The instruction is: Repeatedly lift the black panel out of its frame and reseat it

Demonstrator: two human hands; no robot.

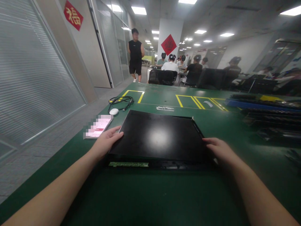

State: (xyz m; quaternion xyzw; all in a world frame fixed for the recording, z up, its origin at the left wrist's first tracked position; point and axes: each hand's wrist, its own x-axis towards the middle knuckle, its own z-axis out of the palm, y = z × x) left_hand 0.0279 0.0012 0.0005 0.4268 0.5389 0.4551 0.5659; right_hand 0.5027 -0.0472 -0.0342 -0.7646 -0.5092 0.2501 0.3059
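A flat black display panel (150, 135) with a glossy, light-reflecting face lies in front of me on the green table. Along its near side runs a dark frame edge with a green circuit board strip (129, 164). My left hand (107, 141) grips the panel's left edge, thumb on top and fingers along the side. At the right edge, my right hand (217, 149) holds the panel with its thumb and fingers; some of those fingers are hidden beneath or behind it.
Left of the panel lie a phone (98, 127), a white mouse (114, 111) and a coiled black cable (121, 101). Stacked dark panels or frames (263, 113) occupy the right side. Yellow tape (185, 95) marks the far tabletop. Beyond, a person (135, 55) stands, and several people sit.
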